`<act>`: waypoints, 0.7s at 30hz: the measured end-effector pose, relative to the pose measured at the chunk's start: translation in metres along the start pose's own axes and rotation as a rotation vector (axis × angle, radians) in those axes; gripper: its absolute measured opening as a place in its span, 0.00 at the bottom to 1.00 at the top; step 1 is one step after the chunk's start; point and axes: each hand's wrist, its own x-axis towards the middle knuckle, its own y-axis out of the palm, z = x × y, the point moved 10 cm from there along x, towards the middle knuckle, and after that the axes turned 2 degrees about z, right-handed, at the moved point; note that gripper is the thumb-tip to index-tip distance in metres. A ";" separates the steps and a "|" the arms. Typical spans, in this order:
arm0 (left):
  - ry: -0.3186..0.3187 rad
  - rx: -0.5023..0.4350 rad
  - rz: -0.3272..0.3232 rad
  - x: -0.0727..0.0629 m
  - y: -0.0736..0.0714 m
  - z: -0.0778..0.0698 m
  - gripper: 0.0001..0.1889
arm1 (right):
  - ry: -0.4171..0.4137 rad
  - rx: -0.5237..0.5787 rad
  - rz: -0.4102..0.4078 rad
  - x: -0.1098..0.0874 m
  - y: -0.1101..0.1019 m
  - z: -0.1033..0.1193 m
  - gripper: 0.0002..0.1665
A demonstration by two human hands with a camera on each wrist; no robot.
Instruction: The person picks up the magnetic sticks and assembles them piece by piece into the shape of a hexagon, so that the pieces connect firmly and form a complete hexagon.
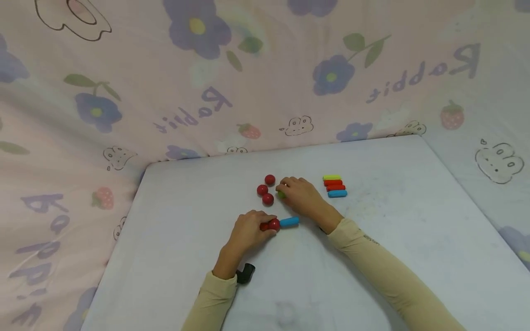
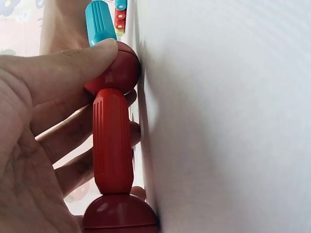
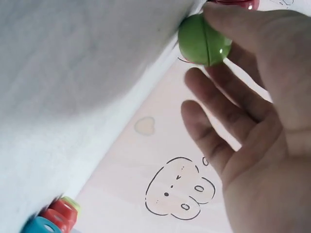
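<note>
My left hand grips a joined chain by one of its red balls, thumb on top and fingers around the far side. From that ball a blue rod sticks out to the right. On its other side a ridged red rod runs to a second red ball, which the hand mostly hides in the head view. Farther back, my right hand pinches a green ball between thumb and fingers, close to the tabletop.
Left of the right hand lie three loose red balls. To its right, a yellow rod, two red rods and a blue rod lie in a row. Printed cloth hangs behind the white table.
</note>
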 end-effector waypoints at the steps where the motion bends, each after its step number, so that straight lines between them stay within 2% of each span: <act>1: -0.002 -0.003 -0.001 0.000 0.001 0.000 0.20 | 0.012 0.008 -0.001 -0.001 0.000 -0.001 0.20; 8: -0.007 0.001 0.009 0.001 0.001 0.001 0.21 | 0.061 0.114 0.023 -0.004 0.001 -0.009 0.22; 16: -0.005 -0.012 0.011 0.002 0.001 0.001 0.21 | 0.112 0.035 0.022 -0.003 -0.002 -0.017 0.21; 21: -0.019 -0.012 0.015 0.001 0.003 0.003 0.21 | 0.165 0.037 0.023 -0.006 -0.004 -0.025 0.23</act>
